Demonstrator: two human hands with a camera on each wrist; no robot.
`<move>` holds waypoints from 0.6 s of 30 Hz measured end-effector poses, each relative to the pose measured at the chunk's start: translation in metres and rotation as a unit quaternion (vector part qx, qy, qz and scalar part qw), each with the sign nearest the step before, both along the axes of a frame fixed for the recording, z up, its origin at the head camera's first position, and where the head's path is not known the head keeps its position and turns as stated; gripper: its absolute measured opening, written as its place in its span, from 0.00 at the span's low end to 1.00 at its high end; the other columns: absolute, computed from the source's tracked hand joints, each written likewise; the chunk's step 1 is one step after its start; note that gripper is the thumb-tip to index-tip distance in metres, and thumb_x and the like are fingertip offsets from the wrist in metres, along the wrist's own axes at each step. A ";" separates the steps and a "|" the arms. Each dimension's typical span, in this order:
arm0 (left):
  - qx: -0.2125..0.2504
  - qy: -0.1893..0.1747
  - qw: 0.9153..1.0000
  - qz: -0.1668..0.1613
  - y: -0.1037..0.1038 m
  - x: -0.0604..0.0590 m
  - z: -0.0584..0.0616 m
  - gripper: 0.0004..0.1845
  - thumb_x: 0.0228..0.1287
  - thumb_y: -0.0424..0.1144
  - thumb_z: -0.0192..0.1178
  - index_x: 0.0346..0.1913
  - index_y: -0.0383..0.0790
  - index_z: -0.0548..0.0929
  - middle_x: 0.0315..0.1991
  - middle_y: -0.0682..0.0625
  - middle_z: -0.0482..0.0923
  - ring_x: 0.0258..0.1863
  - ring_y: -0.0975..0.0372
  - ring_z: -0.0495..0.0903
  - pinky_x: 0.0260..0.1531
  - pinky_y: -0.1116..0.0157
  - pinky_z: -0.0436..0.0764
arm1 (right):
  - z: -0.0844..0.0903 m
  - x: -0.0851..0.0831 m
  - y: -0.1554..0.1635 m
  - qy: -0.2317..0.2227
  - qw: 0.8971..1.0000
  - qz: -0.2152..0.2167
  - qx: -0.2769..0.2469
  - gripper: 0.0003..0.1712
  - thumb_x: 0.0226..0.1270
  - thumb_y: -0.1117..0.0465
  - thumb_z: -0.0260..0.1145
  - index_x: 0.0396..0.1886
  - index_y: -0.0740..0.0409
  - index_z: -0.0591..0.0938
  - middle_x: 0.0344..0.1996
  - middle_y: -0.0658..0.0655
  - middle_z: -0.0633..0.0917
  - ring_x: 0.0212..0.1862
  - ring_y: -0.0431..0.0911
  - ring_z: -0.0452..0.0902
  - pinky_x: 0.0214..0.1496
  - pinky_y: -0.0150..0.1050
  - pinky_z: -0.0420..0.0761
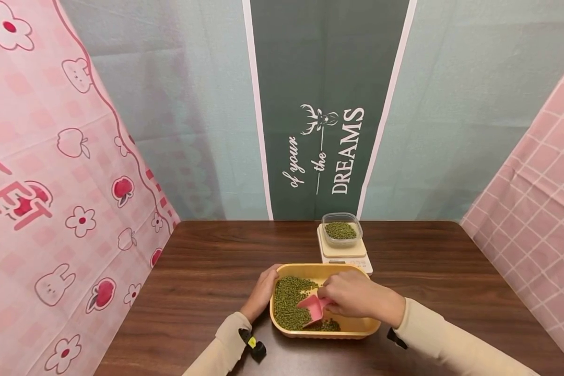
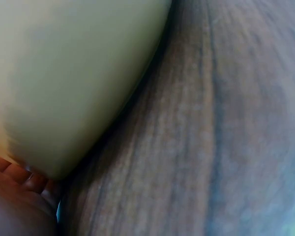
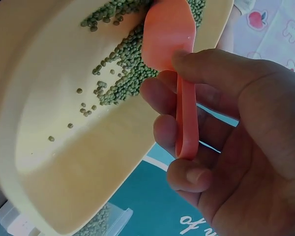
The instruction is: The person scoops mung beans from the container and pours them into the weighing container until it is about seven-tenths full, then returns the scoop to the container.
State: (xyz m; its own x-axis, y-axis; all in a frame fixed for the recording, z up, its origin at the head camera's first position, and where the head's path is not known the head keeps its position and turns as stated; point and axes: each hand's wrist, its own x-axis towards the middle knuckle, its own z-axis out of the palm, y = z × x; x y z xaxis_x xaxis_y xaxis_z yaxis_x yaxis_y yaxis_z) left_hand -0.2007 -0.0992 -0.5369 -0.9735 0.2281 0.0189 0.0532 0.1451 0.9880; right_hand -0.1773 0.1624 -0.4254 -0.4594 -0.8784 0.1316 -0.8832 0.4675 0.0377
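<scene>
Table: dark wood.
Tray: yellow, near edge; left hand curls on its rim.
Scale behind, bearing clear tub.
Scoop: pink, pinched by right hand, blade in mung beans.
Risk: overfilled scoop may spill beans over the rim.
</scene>
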 end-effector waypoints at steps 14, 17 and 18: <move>0.004 0.004 1.000 0.006 0.002 0.000 -0.001 0.26 0.76 0.32 0.37 0.66 0.32 0.81 0.60 0.36 0.83 0.54 0.57 0.81 0.55 0.66 0.79 | 0.004 0.000 -0.014 -0.014 1.000 -0.002 0.022 0.10 0.58 0.57 0.78 0.25 0.42 0.84 0.19 0.40 0.81 0.19 0.32 0.64 0.22 0.27 0.65; 0.003 0.005 1.000 0.006 0.002 -0.001 -0.002 0.26 0.76 0.32 0.37 0.66 0.32 0.81 0.60 0.36 0.83 0.55 0.58 0.81 0.56 0.67 0.78 | 0.004 0.000 -0.014 -0.015 1.000 0.001 0.018 0.10 0.59 0.56 0.79 0.25 0.42 0.84 0.19 0.40 0.81 0.19 0.32 0.64 0.22 0.27 0.65; 0.004 0.004 1.000 0.006 0.002 -0.001 -0.002 0.26 0.76 0.32 0.37 0.66 0.32 0.81 0.60 0.36 0.83 0.55 0.57 0.81 0.56 0.66 0.78 | 0.003 -0.001 -0.015 -0.013 1.000 0.003 0.017 0.10 0.59 0.56 0.79 0.25 0.42 0.84 0.19 0.40 0.81 0.19 0.32 0.65 0.22 0.27 0.66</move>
State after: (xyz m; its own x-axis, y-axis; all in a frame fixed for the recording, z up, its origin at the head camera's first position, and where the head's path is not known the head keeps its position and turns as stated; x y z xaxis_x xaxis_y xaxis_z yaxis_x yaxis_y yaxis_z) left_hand -0.2016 -0.0972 -0.5386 -0.9759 0.2161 0.0292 0.0603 0.1389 0.9885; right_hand -0.1780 0.1476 -0.4220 -0.4568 -0.8850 0.0904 -0.8869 0.4609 0.0302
